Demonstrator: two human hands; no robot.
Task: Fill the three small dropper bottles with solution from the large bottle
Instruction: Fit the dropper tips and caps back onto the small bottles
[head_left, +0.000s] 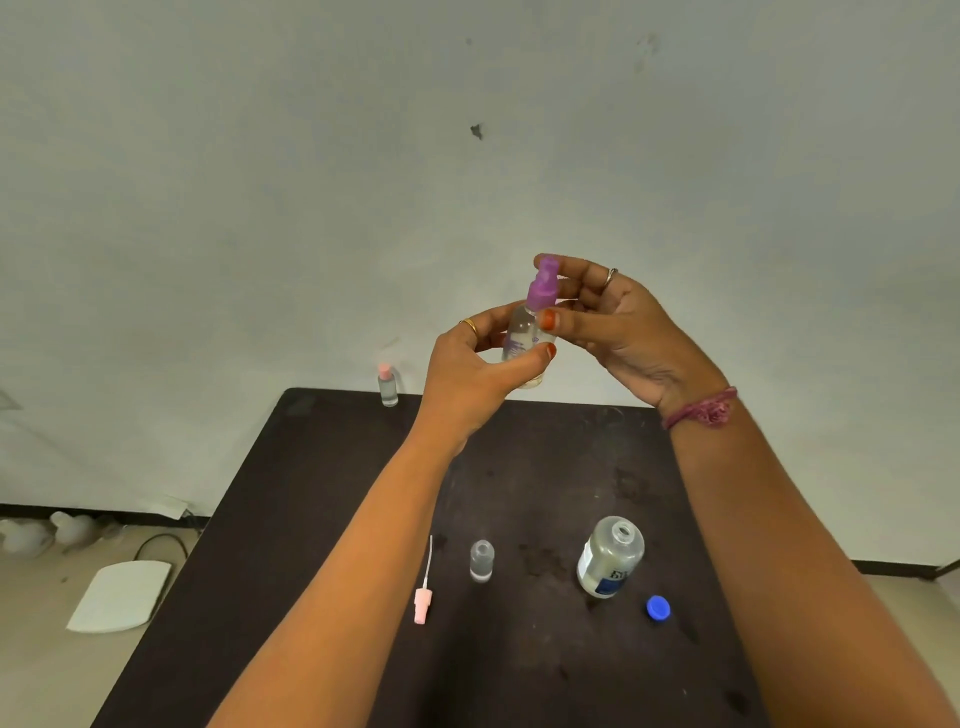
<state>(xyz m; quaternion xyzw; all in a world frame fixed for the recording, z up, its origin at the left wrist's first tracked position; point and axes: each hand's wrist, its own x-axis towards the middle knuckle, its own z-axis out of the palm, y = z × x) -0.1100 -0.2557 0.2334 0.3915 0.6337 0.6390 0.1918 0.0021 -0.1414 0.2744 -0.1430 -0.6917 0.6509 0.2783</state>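
Note:
My left hand (475, 371) grips a small clear bottle (522, 332) raised above the dark table (322, 519). My right hand (623, 325) pinches its purple top (543, 286) with thumb and fingers. On the table an open small bottle (481, 560) stands without a cap, and its pink top with a white tube (423, 597) lies to its left. The large clear bottle (610, 556) with a blue-and-white label stands open to the right, its blue cap (658, 607) lying beside it. A third small bottle (387, 385) with a pink top stands at the far left corner.
A pale wall rises behind the table. On the floor to the left lie a white pad (122, 595), a dark cable (161, 543) and some pale objects (49, 532) by the baseboard.

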